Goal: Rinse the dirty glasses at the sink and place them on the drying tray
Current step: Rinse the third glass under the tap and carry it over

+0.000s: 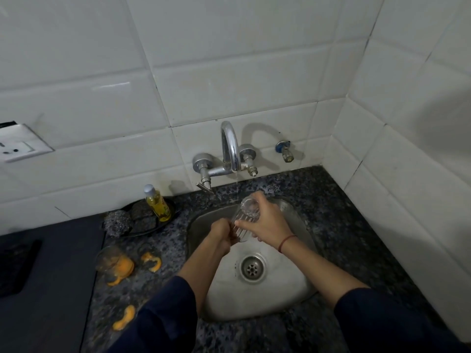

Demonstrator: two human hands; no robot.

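Mid-rinse on the glass (240,231), pretty clearly. Held up over the sink (254,299), right under the thin stream of water (237,183) from the tap (230,149). Tilted, not upright: long axis on a diagonal, lower end toward the left, upper end toward the tap. Probably base up and mouth pointing down-left, going by the round end near the stream, but hard to call through clear glass.

Right hand (267,224) wrapped round the upper half, fingers curled onto it. Left hand (220,236) curled tight at the lower end, gripping or rubbing there; fingers maybe inside, no telling.

Next, just guessing: roll it under the stream, tip the mouth down to drain, then carry it off to the drying tray. Nowhere clearly in view, that tray, so worth a look around first. Wet and slippery too, so best to keep one firm grip throughout.

Waiting on the counter (173,238) to the left: a dirty glass (112,261) smeared orange, among orange peels (153,262), plus a soap bottle (156,202) and scrubbers (117,221).
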